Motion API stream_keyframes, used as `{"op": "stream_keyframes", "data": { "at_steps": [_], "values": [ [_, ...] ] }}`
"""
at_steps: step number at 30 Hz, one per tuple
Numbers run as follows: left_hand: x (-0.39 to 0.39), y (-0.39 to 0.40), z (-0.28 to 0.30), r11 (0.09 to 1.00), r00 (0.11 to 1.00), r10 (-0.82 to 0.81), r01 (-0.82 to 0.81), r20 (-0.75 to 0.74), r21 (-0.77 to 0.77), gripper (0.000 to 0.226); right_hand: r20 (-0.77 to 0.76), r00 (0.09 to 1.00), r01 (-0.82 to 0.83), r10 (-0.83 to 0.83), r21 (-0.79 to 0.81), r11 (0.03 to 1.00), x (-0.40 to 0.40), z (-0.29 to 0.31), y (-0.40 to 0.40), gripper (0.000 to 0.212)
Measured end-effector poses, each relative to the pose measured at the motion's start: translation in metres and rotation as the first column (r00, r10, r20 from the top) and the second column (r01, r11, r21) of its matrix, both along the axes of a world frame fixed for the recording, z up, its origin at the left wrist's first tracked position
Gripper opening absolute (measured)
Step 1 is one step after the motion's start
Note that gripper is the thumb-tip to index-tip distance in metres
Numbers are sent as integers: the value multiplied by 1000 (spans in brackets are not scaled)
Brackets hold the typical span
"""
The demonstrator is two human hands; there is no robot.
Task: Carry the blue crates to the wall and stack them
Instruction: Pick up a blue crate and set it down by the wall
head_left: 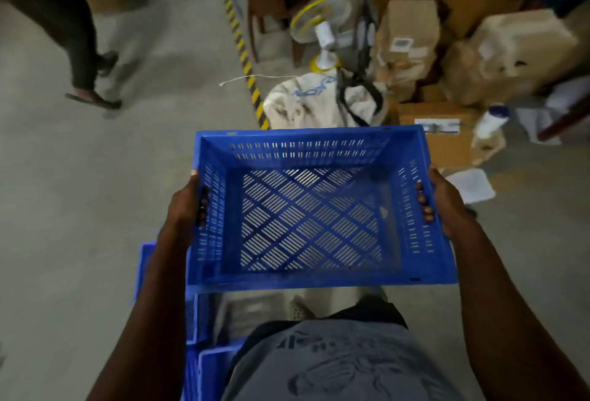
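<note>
The left hand [186,201] grips the left wall of a blue crate [316,209], its fingertips [203,206] curled in through the handle slot, and the right hand [445,201] grips the right wall the same way, fingertips [424,202] showing inside the slot there. Between them the crate is held up off the floor [79,209], level and open side up, in front of the person's grey shirt [338,365]; it holds nothing, and the floor shows through its slotted bottom. Below it and to the left, by the left forearm, more blue crates [194,337] sit lower down, partly hidden by the arm and the shirt; how many I cannot tell. Just beyond the far rim lies a pale sack [297,104] with dark straps over it, beside a line of yellow-and-black tape [238,33] running away across the floor. Past the sack stands a small white fan [322,33] with a yellow rim, tipped over to one side. To the right of that is a heap of cardboard boxes [479,43], with a white bottle [490,120] and a loose sheet of paper [472,185] near the crate's right corner. At the far left another person's legs [79,43] stand on the floor, well apart from the crate.
</note>
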State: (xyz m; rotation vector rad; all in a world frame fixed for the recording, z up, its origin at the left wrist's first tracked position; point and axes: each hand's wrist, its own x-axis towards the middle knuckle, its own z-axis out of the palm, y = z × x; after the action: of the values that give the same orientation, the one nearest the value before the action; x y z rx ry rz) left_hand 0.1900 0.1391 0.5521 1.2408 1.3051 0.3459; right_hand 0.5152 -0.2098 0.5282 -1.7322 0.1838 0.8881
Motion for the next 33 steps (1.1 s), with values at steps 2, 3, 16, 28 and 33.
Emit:
{"op": "stream_keyframes", "data": {
  "at_steps": [2,3,16,28,33],
  "values": [
    [33,-15,0,995,995,-99,99,7,11,65,-4,993,120,-120,19,993,-5,2,-47,59],
    [49,-24,0,989,989,-150,150,10,10,67,1,984,179,-179,31,983,-8,3,-71,60],
    [256,-273,8,742,751,-657,659,65,-122,68,-11,729,683,-685,76,726,-59,16,-406,63],
    [416,-525,10,405,434,-894,888,107,-219,57,14,453,891,-892,35,453,-84,14,-621,55],
    [499,-610,5,276,296,-952,942,83,-191,54,14,331,944,-944,17,331,-51,1,-683,65]
  ]
}}
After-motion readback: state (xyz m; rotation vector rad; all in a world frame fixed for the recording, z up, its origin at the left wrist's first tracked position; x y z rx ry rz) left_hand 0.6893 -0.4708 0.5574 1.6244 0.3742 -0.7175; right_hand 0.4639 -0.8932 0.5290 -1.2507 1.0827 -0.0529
